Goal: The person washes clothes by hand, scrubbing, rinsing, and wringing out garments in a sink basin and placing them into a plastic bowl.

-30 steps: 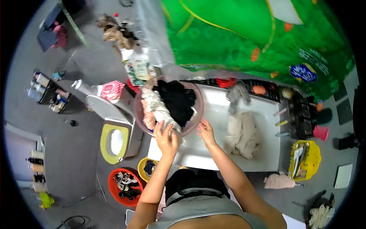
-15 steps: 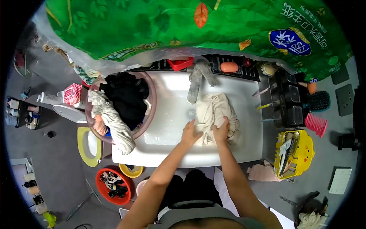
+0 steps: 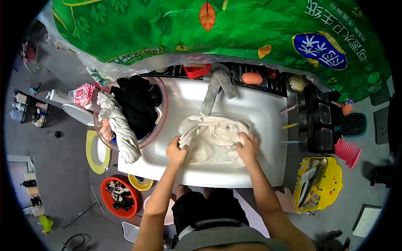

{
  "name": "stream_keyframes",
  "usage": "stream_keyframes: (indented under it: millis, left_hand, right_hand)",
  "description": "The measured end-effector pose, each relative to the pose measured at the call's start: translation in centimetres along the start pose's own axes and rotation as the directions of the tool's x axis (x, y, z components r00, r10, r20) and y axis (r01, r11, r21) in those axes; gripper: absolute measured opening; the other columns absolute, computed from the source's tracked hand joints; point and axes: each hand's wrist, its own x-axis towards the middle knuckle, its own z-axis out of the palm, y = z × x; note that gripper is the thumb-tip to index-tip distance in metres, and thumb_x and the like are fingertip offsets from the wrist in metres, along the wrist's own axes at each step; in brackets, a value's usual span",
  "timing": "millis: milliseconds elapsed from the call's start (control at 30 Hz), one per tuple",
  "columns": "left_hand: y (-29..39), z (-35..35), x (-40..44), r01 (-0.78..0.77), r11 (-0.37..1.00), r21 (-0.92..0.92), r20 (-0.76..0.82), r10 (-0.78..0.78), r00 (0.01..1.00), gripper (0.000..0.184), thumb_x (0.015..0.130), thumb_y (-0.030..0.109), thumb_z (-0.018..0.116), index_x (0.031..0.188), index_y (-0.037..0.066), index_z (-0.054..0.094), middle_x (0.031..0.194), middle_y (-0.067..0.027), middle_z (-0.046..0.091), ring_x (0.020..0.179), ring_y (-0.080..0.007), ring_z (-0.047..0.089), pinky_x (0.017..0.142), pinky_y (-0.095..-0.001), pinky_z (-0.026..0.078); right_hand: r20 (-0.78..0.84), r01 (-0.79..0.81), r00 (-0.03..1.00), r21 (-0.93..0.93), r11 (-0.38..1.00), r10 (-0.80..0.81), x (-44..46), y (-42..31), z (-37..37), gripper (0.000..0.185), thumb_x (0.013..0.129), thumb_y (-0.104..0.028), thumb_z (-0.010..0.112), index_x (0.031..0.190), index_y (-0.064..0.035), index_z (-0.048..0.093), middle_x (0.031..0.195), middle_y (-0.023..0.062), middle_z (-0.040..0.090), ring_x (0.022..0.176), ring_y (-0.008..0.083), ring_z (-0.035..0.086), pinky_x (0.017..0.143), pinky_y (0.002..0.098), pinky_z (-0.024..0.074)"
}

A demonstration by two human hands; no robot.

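- Gripping the left edge of the pale cloth [image 3: 215, 124] with the left hand [image 3: 176, 152], nearly closed; clutching its right edge with the curled fingers of the right hand [image 3: 248, 148].
- Spread between both hands in the white sink [image 3: 270, 125], just on the near side of the tap [image 3: 211, 95].
- Liable to slip from the fingers if tugged, being wet and probably heavy.
- Apt to slop water over the near rim if raised fast, or to catch on the overhanging spout.
- In the way at left: pink tub [image 3: 165, 106], heaped with black clothes [image 3: 136, 104], and a twisted white cloth [image 3: 125, 138] draped over its rim, easily dragged down by a wide elbow.
- Behind: orange soap [image 3: 252, 78], under the edge of a bulky green pack [image 3: 188, 31].
- At right: black holder [image 3: 320, 121], yellow basket [image 3: 331, 192].
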Motion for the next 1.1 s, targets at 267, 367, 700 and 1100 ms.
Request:
stream_keyframes:
  millis: [267, 367, 700, 1100]
  left_hand:
    - [-0.9, 6.0, 4.9, -0.428, 0.68, 0.596, 0.217, 0.377, 0.901, 0.067, 0.079, 0.049, 0.048, 0.136, 0.025, 0.022, 0.143, -0.0137, 0.012, 0.125, -0.0441, 0.017, 0.094, -0.0566, 0.022]
    - [-2.0, 9.8, 5.0, -0.454, 0.559, 0.693, 0.36, 0.277, 0.891, 0.063, 0.081, 0.05, 0.043, 0.136, 0.024, 0.026, 0.143, -0.0155, 0.013, 0.126, -0.0412, 0.019, 0.093, -0.0559, 0.023]
    - [-5.7, 16.7, 9.8, -0.305, 0.817, 0.489, 0.318, 0.158, 0.935, 0.043, 0.074, 0.038, 0.055, 0.109, 0.014, 0.055, 0.11, -0.0186, 0.051, 0.1, -0.0387, 0.05, 0.088, -0.0502, 0.036]
    - [-3.6, 6.4, 5.3, 0.163, 0.824, -0.542, 0.39, 0.075, 0.918, 0.03, 0.083, 0.027, 0.056, 0.062, 0.004, 0.054, 0.062, 0.0023, 0.053, 0.051, -0.0103, 0.044, 0.048, -0.0267, 0.037]
  right_hand:
    - [-0.007, 0.02, 1.0, 0.007, 1.0, -0.02, 2.4, -5.3, 8.4, 0.063, 0.071, -0.039, 0.063, 0.126, -0.0203, 0.041, 0.118, 0.0242, 0.039, 0.11, 0.0397, 0.035, 0.09, 0.0443, 0.0317]
    - [0.067, 0.047, 0.997, -0.076, 0.996, -0.042, 1.4, -5.9, 12.3, 0.074, 0.069, -0.049, 0.06, 0.133, -0.0239, 0.031, 0.121, 0.0234, 0.037, 0.115, 0.0389, 0.031, 0.087, 0.0498, 0.0296]
    - [0.255, 0.211, 0.947, -0.03, 0.977, -0.197, 5.8, -2.8, 16.9, 0.042, 0.066, -0.033, 0.063, 0.105, -0.0193, 0.059, 0.086, 0.0082, 0.058, 0.081, 0.0263, 0.055, 0.068, 0.0406, 0.0422]
    - [0.063, 0.318, 0.932, 0.332, 0.888, -0.357, -1.5, -6.7, 7.5, 0.024, 0.065, -0.036, 0.064, 0.07, -0.0128, 0.062, 0.076, 0.0072, 0.055, 0.082, 0.0257, 0.049, 0.082, 0.0401, 0.0355]
